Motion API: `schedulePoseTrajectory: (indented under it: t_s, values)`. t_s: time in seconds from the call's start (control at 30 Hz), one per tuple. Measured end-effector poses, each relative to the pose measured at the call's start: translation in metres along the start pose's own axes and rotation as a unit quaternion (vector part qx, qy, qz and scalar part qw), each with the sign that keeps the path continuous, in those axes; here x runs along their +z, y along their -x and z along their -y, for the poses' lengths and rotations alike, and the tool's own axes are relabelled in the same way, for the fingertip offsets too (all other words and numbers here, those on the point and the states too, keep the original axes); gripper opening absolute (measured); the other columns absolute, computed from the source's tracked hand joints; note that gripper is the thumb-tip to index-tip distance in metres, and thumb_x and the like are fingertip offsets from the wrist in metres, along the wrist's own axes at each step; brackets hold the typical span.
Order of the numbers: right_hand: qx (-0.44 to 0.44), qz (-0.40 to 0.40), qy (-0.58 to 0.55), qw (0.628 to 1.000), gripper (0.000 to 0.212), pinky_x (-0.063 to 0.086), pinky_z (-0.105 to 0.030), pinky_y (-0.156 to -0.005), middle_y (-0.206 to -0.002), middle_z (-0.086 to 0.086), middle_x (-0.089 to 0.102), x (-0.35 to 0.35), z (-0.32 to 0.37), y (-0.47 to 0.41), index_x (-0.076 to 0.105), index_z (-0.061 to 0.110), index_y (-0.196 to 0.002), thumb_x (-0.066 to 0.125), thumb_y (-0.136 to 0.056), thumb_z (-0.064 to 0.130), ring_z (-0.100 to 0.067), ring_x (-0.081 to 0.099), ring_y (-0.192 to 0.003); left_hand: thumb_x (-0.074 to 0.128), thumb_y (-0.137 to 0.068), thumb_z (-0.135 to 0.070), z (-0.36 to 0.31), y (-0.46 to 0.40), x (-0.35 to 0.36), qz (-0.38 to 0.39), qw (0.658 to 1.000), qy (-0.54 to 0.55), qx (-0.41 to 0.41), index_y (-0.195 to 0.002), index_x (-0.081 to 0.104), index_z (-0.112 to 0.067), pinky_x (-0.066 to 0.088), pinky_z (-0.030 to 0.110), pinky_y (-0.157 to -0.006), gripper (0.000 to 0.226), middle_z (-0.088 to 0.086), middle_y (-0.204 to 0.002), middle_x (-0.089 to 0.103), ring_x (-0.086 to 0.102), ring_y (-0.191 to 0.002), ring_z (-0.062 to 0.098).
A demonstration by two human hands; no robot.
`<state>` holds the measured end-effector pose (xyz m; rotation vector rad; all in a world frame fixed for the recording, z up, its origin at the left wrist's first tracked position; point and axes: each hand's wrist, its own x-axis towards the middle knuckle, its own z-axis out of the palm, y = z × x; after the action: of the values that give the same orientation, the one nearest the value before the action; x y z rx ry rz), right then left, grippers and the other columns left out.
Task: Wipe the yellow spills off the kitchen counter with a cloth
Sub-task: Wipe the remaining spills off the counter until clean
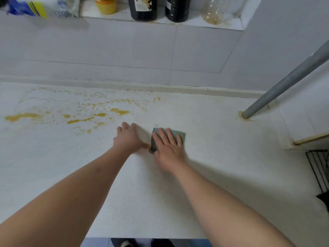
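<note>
Mid-worktop point(213, 175), a folded cloth point(179, 135) is pressed flat under the right hand point(169, 148), fingers straight. Left hand point(129, 139) is laid beside it, fingers loose, thumb touching the cloth edge, nothing gripped. Yellow spills point(85, 114) sit untouched to the left, near but apart. Wiping not yet begun; next, cloth likely to be slid leftward across them.

Soft, even, fairly bright light falls on the pale bench point(204, 175), with only faint shadows beside the hands and no hard glare. The whole picture is slightly soft. The wide lens bends straight lines near the edges, and the bag point(42, 6) at far left is smeared with blur.
</note>
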<state>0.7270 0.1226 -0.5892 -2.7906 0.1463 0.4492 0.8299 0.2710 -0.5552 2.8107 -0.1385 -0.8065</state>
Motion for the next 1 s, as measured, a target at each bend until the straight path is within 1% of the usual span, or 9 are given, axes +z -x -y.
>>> schedulePoseTrajectory:
  t_s: [0.13, 0.23, 0.4, 0.47, 0.57, 0.63, 0.7, 0.83, 1.0]
  values:
    - [-0.098, 0.038, -0.008, 0.994, 0.072, -0.010, -0.050, -0.126, -0.171, 0.014, -0.008, -0.008, 0.018, -0.030, 0.004, 0.036, -0.163, 0.037, -0.100, 0.031, -0.015, -0.016, -0.157, 0.084, -0.076, -0.043, 0.005, 0.002, -0.020, -0.016, 0.997, 0.073, -0.022, -0.133, 0.056, -0.006, 0.049, 0.036, -0.078, 0.073, 0.011, -0.125, 0.058, 0.058, -0.106, 0.027]
    - [-0.082, 0.033, 0.008, 0.996, 0.069, -0.008, -0.049, -0.126, -0.171, 0.015, -0.011, -0.015, 0.012, -0.050, -0.001, 0.034, -0.164, 0.032, -0.104, 0.032, -0.013, -0.016, -0.157, 0.082, -0.083, -0.033, 0.013, 0.000, -0.030, -0.037, 0.993, 0.099, -0.050, -0.131, 0.058, -0.006, 0.054, 0.037, -0.083, 0.061, 0.012, -0.124, 0.064, 0.063, -0.107, 0.029]
    - [-0.011, 0.012, 0.010, 1.000, 0.065, -0.001, -0.049, -0.127, -0.171, 0.014, -0.013, -0.033, 0.004, -0.098, -0.004, 0.029, -0.164, 0.025, -0.106, 0.034, -0.015, -0.014, -0.157, 0.079, -0.081, -0.033, 0.043, -0.007, -0.042, -0.055, 0.990, 0.070, -0.112, -0.096, 0.056, -0.012, 0.045, 0.031, -0.062, 0.034, 0.011, -0.116, 0.060, 0.062, -0.093, 0.028]
    - [0.024, 0.008, 0.013, 1.000, 0.066, 0.000, -0.050, -0.126, -0.171, 0.014, -0.013, -0.040, 0.003, -0.117, -0.004, 0.028, -0.164, 0.025, -0.105, 0.034, -0.016, -0.013, -0.158, 0.080, -0.081, -0.039, 0.062, -0.006, -0.048, -0.059, 0.984, 0.052, -0.158, -0.103, 0.055, -0.013, 0.049, 0.036, -0.076, 0.042, 0.012, -0.122, 0.054, 0.059, -0.107, 0.031]
    - [0.067, 0.008, 0.005, 0.998, 0.067, -0.002, -0.052, -0.126, -0.171, 0.012, -0.015, -0.049, 0.008, -0.144, -0.006, 0.027, -0.164, 0.024, -0.105, 0.034, -0.019, -0.013, -0.158, 0.086, -0.067, -0.059, 0.101, -0.009, -0.057, -0.041, 0.959, 0.030, -0.278, -0.144, 0.043, -0.009, 0.043, 0.050, -0.108, 0.101, 0.015, -0.144, 0.043, 0.044, -0.134, 0.036]
    - [0.095, 0.008, -0.007, 0.995, 0.067, -0.003, -0.054, -0.125, -0.171, 0.011, -0.016, -0.053, 0.015, -0.160, -0.008, 0.026, -0.164, 0.022, -0.104, 0.033, -0.021, -0.014, -0.158, 0.089, -0.055, -0.067, 0.130, -0.014, -0.063, -0.020, 0.933, 0.033, -0.359, -0.156, 0.024, -0.009, 0.030, 0.060, -0.117, 0.133, 0.017, -0.159, 0.025, 0.026, -0.147, 0.039]
    - [0.127, 0.002, -0.017, 0.992, 0.067, -0.004, -0.055, -0.124, -0.171, 0.010, -0.017, -0.052, 0.026, -0.172, -0.009, 0.025, -0.163, 0.020, -0.103, 0.032, -0.023, -0.015, -0.157, 0.090, -0.049, -0.071, 0.152, -0.018, -0.064, 0.000, 0.922, 0.046, -0.385, -0.155, 0.023, -0.008, 0.029, 0.061, -0.117, 0.141, 0.018, -0.156, 0.026, 0.024, -0.146, 0.041]
    - [0.218, -0.009, -0.014, 0.976, 0.078, -0.001, -0.058, -0.122, -0.171, -0.001, -0.017, -0.048, 0.061, -0.186, -0.012, 0.015, -0.163, 0.029, -0.097, 0.028, -0.033, -0.014, -0.156, 0.081, -0.047, -0.083, 0.166, -0.030, -0.057, 0.035, 0.943, 0.024, -0.330, -0.152, 0.039, -0.011, 0.032, 0.057, -0.114, 0.134, 0.014, -0.152, 0.040, 0.028, -0.144, 0.043]
    - [0.236, -0.075, 0.004, 0.969, 0.081, 0.025, -0.046, -0.111, -0.154, -0.009, 0.024, -0.046, 0.093, -0.194, 0.014, 0.011, -0.161, 0.049, -0.090, 0.030, -0.037, 0.027, -0.134, 0.078, -0.020, -0.085, 0.182, -0.037, -0.041, 0.017, 0.939, 0.064, -0.338, -0.145, 0.043, -0.005, 0.037, 0.061, -0.106, 0.152, 0.021, -0.152, 0.040, 0.026, -0.144, 0.048]
